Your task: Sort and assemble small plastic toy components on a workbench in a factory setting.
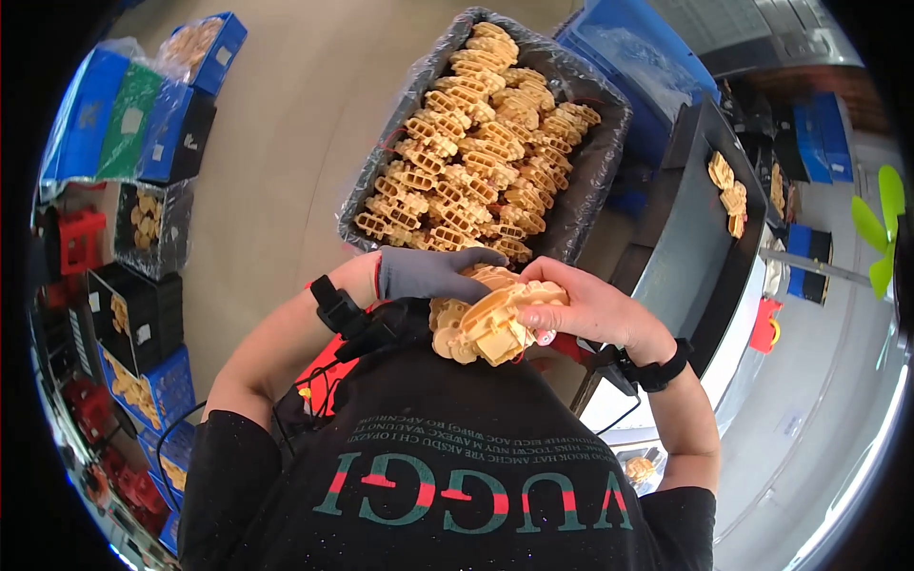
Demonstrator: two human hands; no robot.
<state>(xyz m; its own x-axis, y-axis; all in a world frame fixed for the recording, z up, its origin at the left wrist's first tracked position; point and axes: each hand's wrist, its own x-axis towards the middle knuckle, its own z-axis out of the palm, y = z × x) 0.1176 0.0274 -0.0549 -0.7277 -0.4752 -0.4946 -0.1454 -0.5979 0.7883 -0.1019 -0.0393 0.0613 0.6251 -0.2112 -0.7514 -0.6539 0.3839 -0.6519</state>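
Close in front of my torso, both hands hold a small bunch of tan moulded plastic parts (490, 328) with ribs and rounded lobes. My left hand (419, 273), in a grey glove, closes on their left and far side. Bare, my right hand (600, 306) grips the bunch from the right, thumb laid across the near face. How many parts are in the bunch I cannot tell. Just beyond the hands stands a crate lined with black plastic film (602, 162), where rows of similar tan parts (486, 143) stand packed on edge.
To the right runs a dark-edged grey chute or bench (657, 252), with a few tan parts (731, 195) on it. A blue bin (633, 48) stands behind the crate. Stacked blue crates (157, 381) with tan parts line the left. A green fan (881, 228) is at far right.
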